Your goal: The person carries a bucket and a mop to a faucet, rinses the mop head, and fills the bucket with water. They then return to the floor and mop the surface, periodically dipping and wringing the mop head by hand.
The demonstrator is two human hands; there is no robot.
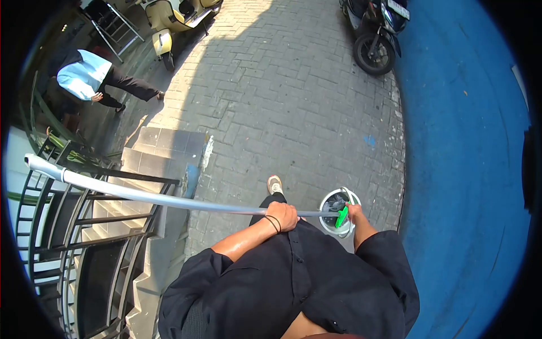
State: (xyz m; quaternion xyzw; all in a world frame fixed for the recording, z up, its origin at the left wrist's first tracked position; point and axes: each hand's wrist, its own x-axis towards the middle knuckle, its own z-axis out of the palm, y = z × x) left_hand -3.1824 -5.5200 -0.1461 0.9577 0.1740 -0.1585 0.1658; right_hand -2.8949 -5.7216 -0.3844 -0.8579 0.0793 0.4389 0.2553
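Both hands are busy here: the left hand (280,216) is wrapped round a long pole (164,199) at waist height, and the right hand (354,212) looks closed on the green piece (342,215) at its other end, right over a white bucket (330,229). Can't tell if it's got the bucket's handle too, or what the dark stuff inside is. The pole runs sideways across the body, with its pale end way out to the left. I'd guess it's a light, stiff tube, not fragile, but smooth enough to slip in a wet palm, and that long end probably makes it tippy. Gripping nearer the middle should balance better. Watch the left: the free end passes above the railing (135,174) and steps (141,161), touching or not I can't say. On the right there's a blue wall (463,141). Best swinging room is the paving (293,113) ahead, up to a dark motorbike (375,53), with someone in light blue (84,73) off left.
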